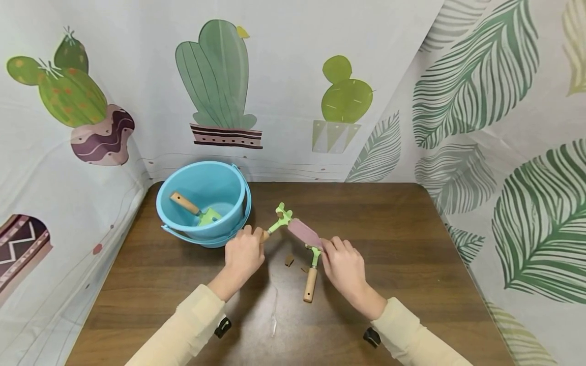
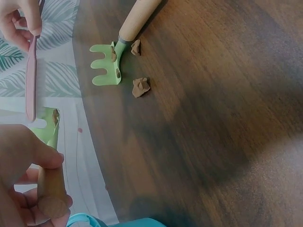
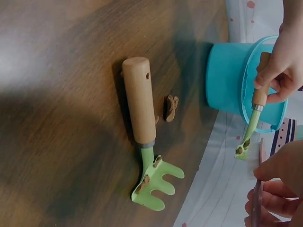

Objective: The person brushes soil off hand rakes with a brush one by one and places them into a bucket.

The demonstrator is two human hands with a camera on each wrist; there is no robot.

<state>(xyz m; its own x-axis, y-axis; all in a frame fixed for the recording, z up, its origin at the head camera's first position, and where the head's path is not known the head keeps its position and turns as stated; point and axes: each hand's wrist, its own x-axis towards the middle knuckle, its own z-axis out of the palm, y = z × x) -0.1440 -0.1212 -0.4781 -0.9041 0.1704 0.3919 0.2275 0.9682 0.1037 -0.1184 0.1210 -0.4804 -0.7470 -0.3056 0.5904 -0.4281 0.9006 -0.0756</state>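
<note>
My left hand grips the wooden handle of a small green garden rake, raised above the table with brown clumps stuck on its head. In my right hand is a pink brush; its pale bristles, seen in the left wrist view, face the rake's head and are right at it. A second green hand rake with a wooden handle lies on the table below the brush, brown bits clinging near its prongs. Beside it lie brown crumbly pieces.
A light blue bucket stands at the back left of the brown table. Inside leans another green tool with a wooden handle. A patterned cloth hangs behind and along the sides.
</note>
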